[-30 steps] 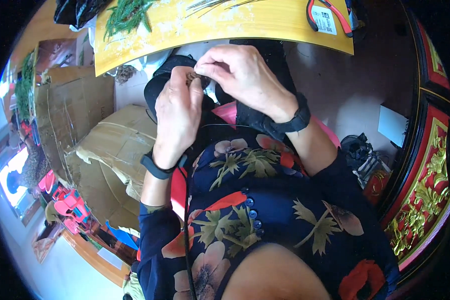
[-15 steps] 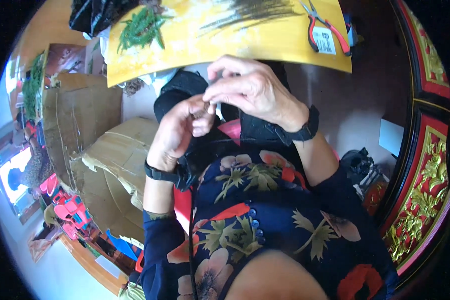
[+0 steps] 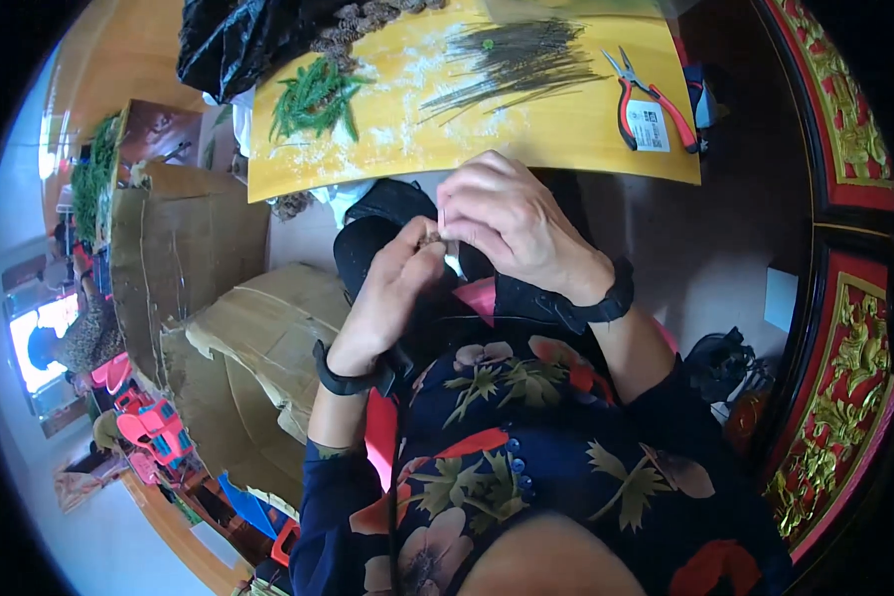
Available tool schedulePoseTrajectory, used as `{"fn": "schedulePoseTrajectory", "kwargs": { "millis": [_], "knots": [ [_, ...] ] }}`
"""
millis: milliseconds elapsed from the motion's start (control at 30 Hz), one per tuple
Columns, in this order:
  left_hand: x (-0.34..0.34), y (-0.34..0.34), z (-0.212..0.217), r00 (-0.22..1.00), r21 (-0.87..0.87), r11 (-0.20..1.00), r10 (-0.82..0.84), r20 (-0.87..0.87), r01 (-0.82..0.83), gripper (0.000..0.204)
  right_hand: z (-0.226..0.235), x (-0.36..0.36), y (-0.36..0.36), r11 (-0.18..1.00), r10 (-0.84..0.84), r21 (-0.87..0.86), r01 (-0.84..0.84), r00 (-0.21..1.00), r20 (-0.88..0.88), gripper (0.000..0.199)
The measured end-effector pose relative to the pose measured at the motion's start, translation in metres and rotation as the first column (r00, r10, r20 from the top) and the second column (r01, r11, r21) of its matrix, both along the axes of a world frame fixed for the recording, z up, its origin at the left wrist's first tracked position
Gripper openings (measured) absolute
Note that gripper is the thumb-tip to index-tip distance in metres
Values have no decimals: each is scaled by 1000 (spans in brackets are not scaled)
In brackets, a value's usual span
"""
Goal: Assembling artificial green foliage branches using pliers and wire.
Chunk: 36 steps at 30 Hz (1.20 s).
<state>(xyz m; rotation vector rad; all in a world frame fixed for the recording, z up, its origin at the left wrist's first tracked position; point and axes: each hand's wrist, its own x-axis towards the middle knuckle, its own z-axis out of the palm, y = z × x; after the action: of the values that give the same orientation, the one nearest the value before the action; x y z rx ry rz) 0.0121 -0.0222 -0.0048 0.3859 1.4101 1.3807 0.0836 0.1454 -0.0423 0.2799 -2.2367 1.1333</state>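
Note:
Above my lap, just short of the table's near edge, my two hands meet. My left hand (image 3: 392, 288) is closed around a small brown pine cone (image 3: 430, 239), mostly hidden by the fingers. My right hand (image 3: 526, 219) pinches at the cone's right side; whatever is between its fingertips is too small to make out. On the yellow tabletop (image 3: 387, 149) beyond lie thin dark wires (image 3: 526, 70), a bunch of green sprigs (image 3: 313, 99) and a row of pine cones (image 3: 372, 20). Red-handled pliers (image 3: 654, 99) rest at the right, jaws apart, over a white label.
A black plastic bag (image 3: 233, 50) sits at the table's far left corner. Torn cardboard boxes (image 3: 258, 318) stand to my left, with pink chairs (image 3: 154, 427) and another person (image 3: 84, 328) farther off. A carved gold-and-red panel (image 3: 849, 348) runs along the right.
The view has shifted, showing more of the tabletop. My left hand has turned, its fingers now wrapped closer over the cone. My right hand's fingers are curled more tightly against it.

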Motion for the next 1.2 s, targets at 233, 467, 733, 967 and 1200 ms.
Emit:
{"fn": "schedulePoseTrajectory", "kwargs": {
  "millis": [233,467,733,967,1200],
  "knots": [
    [-5,9,-9,797,-91,981,83,-599,-170,21,-4,-5,-21,624,176,-746,233,888,425,14],
    [0,3,-14,880,-89,977,132,-457,-193,24,-8,-4,-29,310,373,-917,252,854,361,18],
    [6,9,-20,902,-2,986,154,-404,-169,25,-16,2,-29,46,492,-954,297,824,280,14],
    [-111,-11,-6,565,-100,885,200,-801,-454,33,-10,-1,-19,83,421,-953,292,856,299,13],
    [-229,-3,-36,450,-536,572,-300,-841,-621,42,-13,-1,-19,132,459,-948,290,830,318,13]
  ]
}}
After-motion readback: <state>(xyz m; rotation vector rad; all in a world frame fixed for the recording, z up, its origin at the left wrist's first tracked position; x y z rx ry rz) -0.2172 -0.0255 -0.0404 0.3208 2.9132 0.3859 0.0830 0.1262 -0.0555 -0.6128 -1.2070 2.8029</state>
